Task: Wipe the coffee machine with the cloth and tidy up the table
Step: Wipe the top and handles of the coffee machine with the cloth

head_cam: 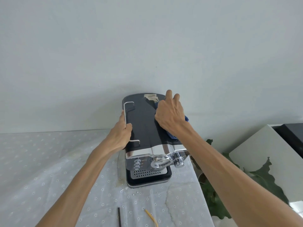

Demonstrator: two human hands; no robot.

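A black coffee machine (144, 126) with a chrome front is seen standing near the right edge of a table (32, 161), close against a pale wall (147, 38); the table is covered with a white cloth dotted with small flowers. The left hand (120, 136) is placed at the machine's left side, its fingers curled round the thin metal rail (125, 115) that runs along the top edge, with the thumb laid over the rail. The right hand (169, 114) is pressed down on a blue cloth (171, 135) on the right part of the machine's top; the cloth is bunched under the palm and shows at the wrist and beside the fingers, which are bent over it with two fingertips raised toward the back edge. A strip of pale tape (150, 97) is stuck to the top near the back, just beside that hand. On the table in front of the machine a thin black stick (119, 217) and a yellow strip (151, 218) are lying near each other but apart. To the right of the table green leaves (262, 177) and a white box (270, 148) can be seen.
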